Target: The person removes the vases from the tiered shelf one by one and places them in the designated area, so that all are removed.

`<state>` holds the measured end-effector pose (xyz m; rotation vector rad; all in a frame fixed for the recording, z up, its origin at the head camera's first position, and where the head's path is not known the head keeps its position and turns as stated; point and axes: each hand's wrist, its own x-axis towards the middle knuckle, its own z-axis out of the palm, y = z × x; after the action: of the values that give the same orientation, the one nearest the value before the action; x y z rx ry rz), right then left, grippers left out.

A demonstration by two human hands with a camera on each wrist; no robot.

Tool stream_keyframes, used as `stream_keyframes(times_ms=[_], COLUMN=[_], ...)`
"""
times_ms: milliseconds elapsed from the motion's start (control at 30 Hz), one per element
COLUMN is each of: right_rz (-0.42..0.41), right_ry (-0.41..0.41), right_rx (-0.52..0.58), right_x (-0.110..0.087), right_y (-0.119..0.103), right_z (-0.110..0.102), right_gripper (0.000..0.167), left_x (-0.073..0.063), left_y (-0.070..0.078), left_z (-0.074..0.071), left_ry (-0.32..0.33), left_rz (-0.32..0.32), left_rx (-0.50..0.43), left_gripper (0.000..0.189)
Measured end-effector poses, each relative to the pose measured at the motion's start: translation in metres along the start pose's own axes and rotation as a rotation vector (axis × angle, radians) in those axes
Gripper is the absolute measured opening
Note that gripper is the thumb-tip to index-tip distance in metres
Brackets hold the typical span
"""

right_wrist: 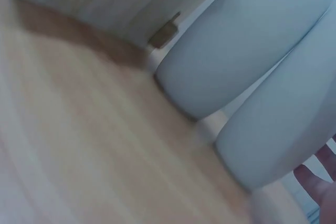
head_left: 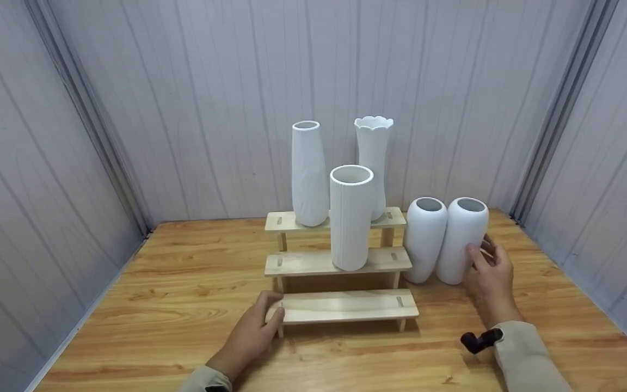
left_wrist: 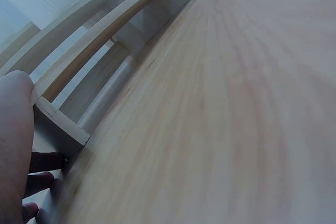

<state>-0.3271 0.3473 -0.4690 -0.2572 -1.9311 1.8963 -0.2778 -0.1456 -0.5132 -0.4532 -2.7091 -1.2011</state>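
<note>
A three-step wooden display stand [head_left: 340,306] is on the table. My left hand [head_left: 251,329] grips the left end of its lowest step; in the left wrist view the thumb [left_wrist: 14,124] lies over the edge, with other fingers below beside the end. My right hand [head_left: 494,277] holds the right side of a smooth white vase [head_left: 460,242], thumb in front and fingers partly hidden behind. Another such vase [head_left: 424,242] stands upright against its left side, close to the stand. In the right wrist view both vase bases [right_wrist: 247,156] are on the table.
On the top step stand a tall tapered white vase [head_left: 309,174] and a scalloped-rim white vase [head_left: 373,141]. A ribbed cylindrical white vase [head_left: 350,223] occupies the middle step, partly covering the scalloped one. Panelled walls [head_left: 210,109] enclose the wooden table [head_left: 183,294] behind and at the sides.
</note>
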Motion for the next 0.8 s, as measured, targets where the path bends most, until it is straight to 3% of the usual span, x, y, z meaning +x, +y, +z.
stream_keyframes(times_ms=[267,500,633,800], right_rz=[-0.137,-0.252,-0.355,-0.409], right_ry=[0.15,0.208,0.183,0.092], right_rx=[-0.026,-0.013,0.04,0.086], right_x=[-0.004,-0.021,-0.035,-0.052], right_y=[-0.038,-0.067,-0.083,-0.094], right_z=[0.009,0.022,0.034,0.054], right_gripper=[0.054,0.042,0.038,0.036], left_x=[0.0,-0.001,0.0,0.0], left_y=[0.003,0.0,0.001,0.001], left_z=[-0.002,-0.003,-0.002,-0.001], left_ry=[-0.028,-0.034,-0.026,-0.03], left_rz=[-0.013,-0.027,-0.037,-0.043], left_rx=[-0.015,-0.001,-0.016,-0.025], left_gripper=[0.04,0.041,0.039,0.038])
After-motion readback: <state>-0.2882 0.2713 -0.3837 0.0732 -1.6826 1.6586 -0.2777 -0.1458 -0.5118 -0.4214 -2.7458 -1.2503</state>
